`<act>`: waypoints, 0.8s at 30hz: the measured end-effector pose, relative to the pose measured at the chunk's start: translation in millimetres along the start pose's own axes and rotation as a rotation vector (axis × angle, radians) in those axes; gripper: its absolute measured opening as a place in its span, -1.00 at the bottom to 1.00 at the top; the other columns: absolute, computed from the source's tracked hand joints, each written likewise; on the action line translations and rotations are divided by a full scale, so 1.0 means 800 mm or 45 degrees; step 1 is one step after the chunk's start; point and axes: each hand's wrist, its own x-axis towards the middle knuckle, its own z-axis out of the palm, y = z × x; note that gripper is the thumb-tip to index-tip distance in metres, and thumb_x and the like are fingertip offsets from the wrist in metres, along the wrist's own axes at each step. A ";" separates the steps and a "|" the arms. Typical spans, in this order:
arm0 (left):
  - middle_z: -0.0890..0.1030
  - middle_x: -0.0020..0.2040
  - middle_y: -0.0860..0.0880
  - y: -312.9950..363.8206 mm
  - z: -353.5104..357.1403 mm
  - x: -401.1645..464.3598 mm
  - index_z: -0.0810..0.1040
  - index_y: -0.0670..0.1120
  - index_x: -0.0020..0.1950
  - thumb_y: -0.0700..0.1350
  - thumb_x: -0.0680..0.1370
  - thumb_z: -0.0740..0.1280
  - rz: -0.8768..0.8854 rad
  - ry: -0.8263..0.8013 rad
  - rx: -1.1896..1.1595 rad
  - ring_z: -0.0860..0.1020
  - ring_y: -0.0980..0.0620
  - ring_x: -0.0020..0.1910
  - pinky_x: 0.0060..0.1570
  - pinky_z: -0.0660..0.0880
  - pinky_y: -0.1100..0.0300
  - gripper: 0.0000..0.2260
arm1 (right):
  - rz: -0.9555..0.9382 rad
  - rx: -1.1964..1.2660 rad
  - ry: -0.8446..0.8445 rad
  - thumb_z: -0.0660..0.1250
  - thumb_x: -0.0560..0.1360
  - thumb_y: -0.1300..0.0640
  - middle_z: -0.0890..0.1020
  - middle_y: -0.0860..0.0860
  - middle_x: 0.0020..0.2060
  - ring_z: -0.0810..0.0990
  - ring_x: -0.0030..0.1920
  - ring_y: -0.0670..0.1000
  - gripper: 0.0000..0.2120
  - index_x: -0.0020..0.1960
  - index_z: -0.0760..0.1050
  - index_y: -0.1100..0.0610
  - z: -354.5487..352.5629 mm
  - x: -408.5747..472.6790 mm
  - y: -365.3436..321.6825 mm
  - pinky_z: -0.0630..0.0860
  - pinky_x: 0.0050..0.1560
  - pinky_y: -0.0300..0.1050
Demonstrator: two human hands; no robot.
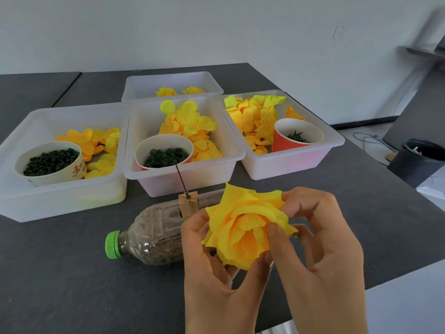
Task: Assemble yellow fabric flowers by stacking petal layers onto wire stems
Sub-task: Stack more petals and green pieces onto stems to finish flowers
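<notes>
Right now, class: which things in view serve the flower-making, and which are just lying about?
Job:
- yellow flower, held in left hand and right hand
- wire stem
- bottle
- petal trays
- cups of green parts

Lying about:
- black bin
- floor cable

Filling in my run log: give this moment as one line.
step: shaping petals | left hand: holds flower | right hand: pinches petals | wire: bare, upright on bottle | bins: stocked

You can see red Chinese characters printed on the side of the cream paper cup (pixel 51 162) in your left-most bin (pixel 60 198); they're too small and tilted to read.
</notes>
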 end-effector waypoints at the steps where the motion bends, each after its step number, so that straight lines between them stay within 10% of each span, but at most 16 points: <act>1: 0.59 -0.15 0.41 0.000 0.000 -0.001 0.39 0.32 0.01 -0.12 -0.07 0.54 0.022 0.000 -0.001 0.61 0.36 -0.11 -0.32 0.54 0.42 -0.25 | -0.018 -0.001 -0.002 0.36 0.30 0.19 0.53 -0.19 -0.12 0.55 0.01 -0.15 -0.79 -0.19 0.43 -0.08 -0.001 0.000 0.000 0.53 -0.17 -0.37; 8: 0.59 0.00 0.20 -0.008 -0.004 -0.004 0.50 0.18 0.08 0.11 0.06 0.56 0.307 -0.017 0.329 0.56 0.18 0.06 0.12 0.51 0.31 -0.39 | -0.029 0.002 -0.021 0.38 0.31 0.11 0.51 -0.20 -0.10 0.53 0.06 -0.11 -0.80 -0.19 0.40 -0.13 -0.002 -0.001 0.001 0.53 -0.10 -0.28; 13: 0.61 -0.03 0.34 -0.011 -0.004 -0.005 0.39 0.53 -0.13 -0.03 0.05 0.61 0.242 -0.131 0.296 0.64 0.25 -0.05 -0.07 0.63 0.16 -0.35 | 0.033 0.207 -0.003 0.26 0.38 -0.10 0.58 -0.13 -0.02 0.58 0.00 -0.09 -0.71 0.06 0.43 -0.04 -0.007 -0.002 -0.003 0.52 -0.08 -0.14; 18: 0.52 0.01 0.49 -0.014 -0.009 -0.002 0.32 0.20 0.10 -0.10 0.09 0.53 0.385 -0.111 0.475 0.58 0.38 -0.05 -0.09 0.60 0.30 -0.33 | 0.130 0.262 -0.102 0.25 0.47 0.02 0.64 -0.07 -0.19 0.60 -0.19 -0.13 -0.87 -0.09 0.57 -0.06 -0.018 0.004 -0.004 0.50 -0.25 -0.31; 24: 0.49 0.06 0.50 -0.008 -0.008 -0.009 0.31 0.30 0.12 -0.06 0.13 0.53 0.361 -0.186 0.490 0.55 0.39 0.02 -0.05 0.54 0.43 -0.32 | 0.306 0.439 -0.181 0.33 0.44 -0.04 0.63 0.02 -0.28 0.60 -0.29 -0.07 -0.85 -0.17 0.61 0.01 -0.030 0.011 0.003 0.53 -0.34 -0.24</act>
